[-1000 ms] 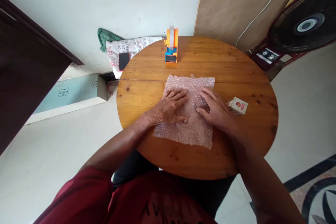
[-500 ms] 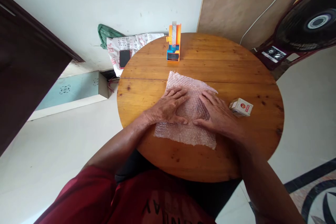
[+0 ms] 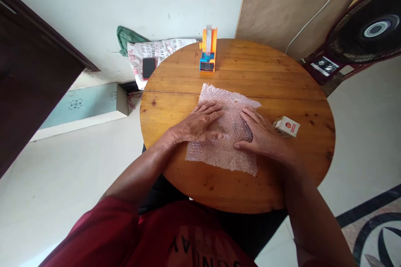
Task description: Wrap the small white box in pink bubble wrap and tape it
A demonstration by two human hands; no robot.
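A sheet of clear, pinkish bubble wrap (image 3: 225, 156) lies on the round wooden table in front of me. My left hand (image 3: 203, 121) rests palm down on its left side, fingers stretched out and thumb apart. On the right side of the sheet, my right hand (image 3: 258, 133) is spread with its thumb held away from the fingers. Neither hand grips anything. Just right of my right hand stands a small white and tan box (image 3: 286, 127) with a red emblem.
At the far side of the wooden table (image 3: 266, 66) stands an orange and blue tape dispenser (image 3: 209, 50). A dark phone (image 3: 149, 68) lies on a printed white sack (image 3: 134, 60) beyond the left edge. A fan (image 3: 372, 29) stands at the right.
Both hands stay on the bubble wrap; my right hand has shifted slightly right, leaving a slightly wider gap between the thumbs. The view has moved a little.
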